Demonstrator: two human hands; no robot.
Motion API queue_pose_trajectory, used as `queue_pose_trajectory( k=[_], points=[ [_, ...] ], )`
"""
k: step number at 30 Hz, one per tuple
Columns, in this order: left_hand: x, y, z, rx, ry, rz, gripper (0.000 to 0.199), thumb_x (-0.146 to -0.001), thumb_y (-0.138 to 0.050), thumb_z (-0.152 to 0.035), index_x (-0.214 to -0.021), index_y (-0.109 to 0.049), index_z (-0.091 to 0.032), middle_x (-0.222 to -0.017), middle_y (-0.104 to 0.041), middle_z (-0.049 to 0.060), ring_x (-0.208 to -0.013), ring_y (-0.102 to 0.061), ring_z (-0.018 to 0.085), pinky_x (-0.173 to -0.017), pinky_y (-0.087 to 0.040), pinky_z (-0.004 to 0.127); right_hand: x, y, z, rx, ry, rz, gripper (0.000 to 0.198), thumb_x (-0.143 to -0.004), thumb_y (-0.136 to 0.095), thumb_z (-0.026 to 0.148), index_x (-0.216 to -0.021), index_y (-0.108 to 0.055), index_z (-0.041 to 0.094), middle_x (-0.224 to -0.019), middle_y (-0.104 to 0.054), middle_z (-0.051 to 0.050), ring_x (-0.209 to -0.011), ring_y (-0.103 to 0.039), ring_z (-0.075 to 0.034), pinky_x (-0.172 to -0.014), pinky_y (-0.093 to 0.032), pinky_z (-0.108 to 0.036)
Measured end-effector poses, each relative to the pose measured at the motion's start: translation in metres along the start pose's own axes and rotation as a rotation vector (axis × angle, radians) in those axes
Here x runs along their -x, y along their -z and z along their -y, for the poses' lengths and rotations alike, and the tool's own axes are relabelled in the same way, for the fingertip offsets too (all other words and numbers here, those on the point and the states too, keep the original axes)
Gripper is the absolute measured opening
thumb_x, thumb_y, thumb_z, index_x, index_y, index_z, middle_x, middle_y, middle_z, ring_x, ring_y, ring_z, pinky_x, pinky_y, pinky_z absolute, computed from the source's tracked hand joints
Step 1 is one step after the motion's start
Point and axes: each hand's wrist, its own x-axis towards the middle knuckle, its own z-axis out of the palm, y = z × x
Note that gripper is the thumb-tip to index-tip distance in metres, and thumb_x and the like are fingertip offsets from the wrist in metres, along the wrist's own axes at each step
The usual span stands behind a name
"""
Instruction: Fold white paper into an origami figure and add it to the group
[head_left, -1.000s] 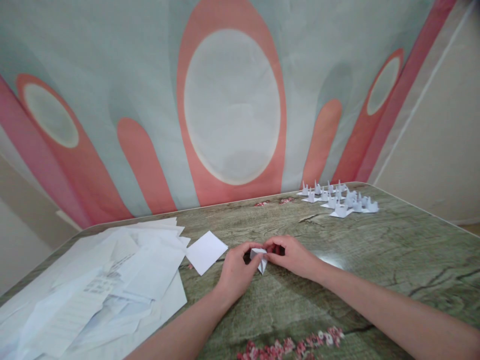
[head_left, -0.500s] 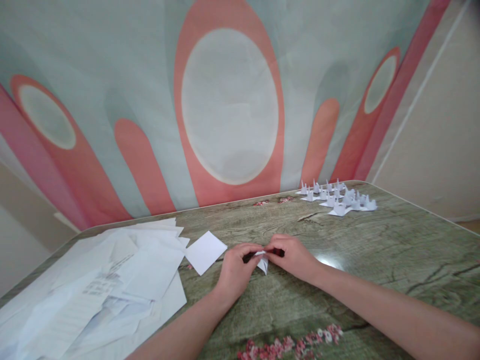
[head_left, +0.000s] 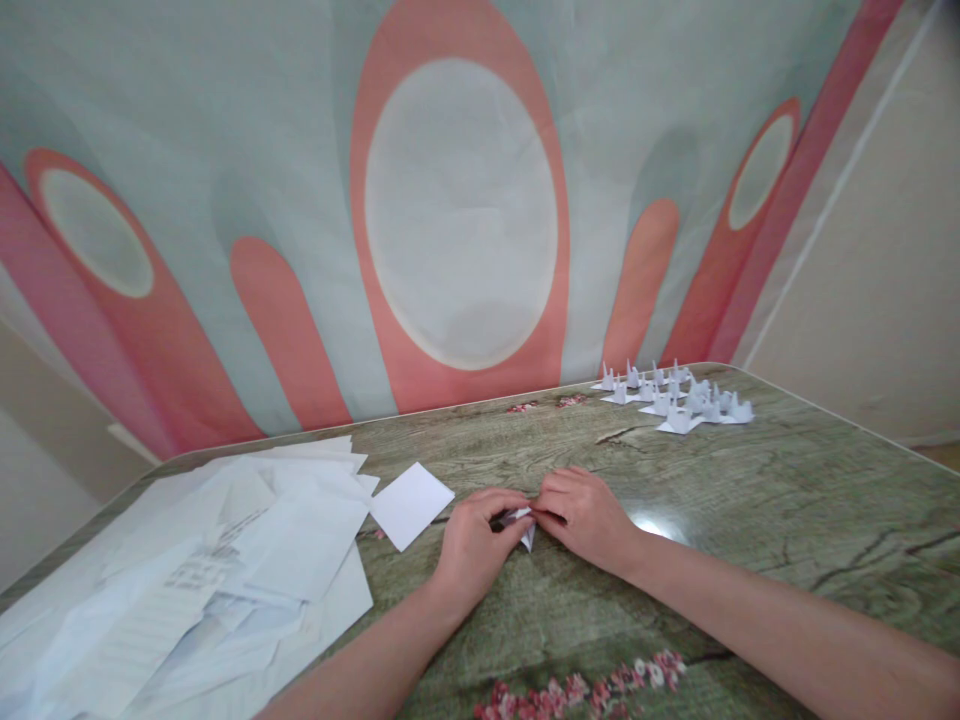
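Observation:
A small folded piece of white paper [head_left: 528,538] is pinched between my two hands above the middle of the table, one pointed end hanging down toward me. My left hand [head_left: 478,535] grips it from the left, thumb in front and fingers behind. From the right, my right hand [head_left: 585,515] pinches its upper edge with thumb and forefinger, the fingertips of both hands nearly meeting. Much of the folded paper is hidden by the fingers. Just left of my left hand lies a flat white paper square [head_left: 412,506].
A loose, spread pile of white paper sheets [head_left: 300,530] covers the table's left side. At the far right stand several folded white paper figures [head_left: 680,418] with upright points. The wood-patterned table [head_left: 750,510] meets a painted backdrop [head_left: 461,220] at its far edge.
My right hand's fingers have closed in around the paper's top edge. My left thumb has slid right across the paper, which shows less and has tilted slightly.

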Motion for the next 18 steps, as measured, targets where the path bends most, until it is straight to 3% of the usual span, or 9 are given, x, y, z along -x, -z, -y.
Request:
queue_pose_trajectory(
  k=[8, 18],
  points=[
    [0.002, -0.001, 0.002, -0.065, -0.037, -0.019, 0.013, -0.075, -0.063, -0.018, -0.086, -0.069, -0.022, -0.090, -0.070, 0.001, -0.087, -0.062, 0.018, -0.083, -0.047, 0.030, 0.000, 0.000, 0.000, 0.061, 0.039, 0.007, 0.019, -0.085, -0.053, 0.024, -0.070, -0.064, 0.019, -0.066, -0.056, -0.001, -0.067, -0.047, -0.014, -0.064, -0.028, -0.029],
    [0.008, 0.006, -0.012, -0.452, -0.178, 0.071, 0.019, -0.081, -0.054, -0.016, -0.095, -0.065, -0.023, -0.096, -0.067, 0.002, -0.091, -0.057, 0.020, -0.084, -0.043, 0.034, -0.001, 0.007, 0.000, 0.094, 0.177, 0.043, 0.016, -0.085, -0.049, 0.019, -0.078, -0.064, 0.018, -0.069, -0.057, -0.003, -0.069, -0.048, -0.016, -0.065, -0.028, -0.031]
  ],
)
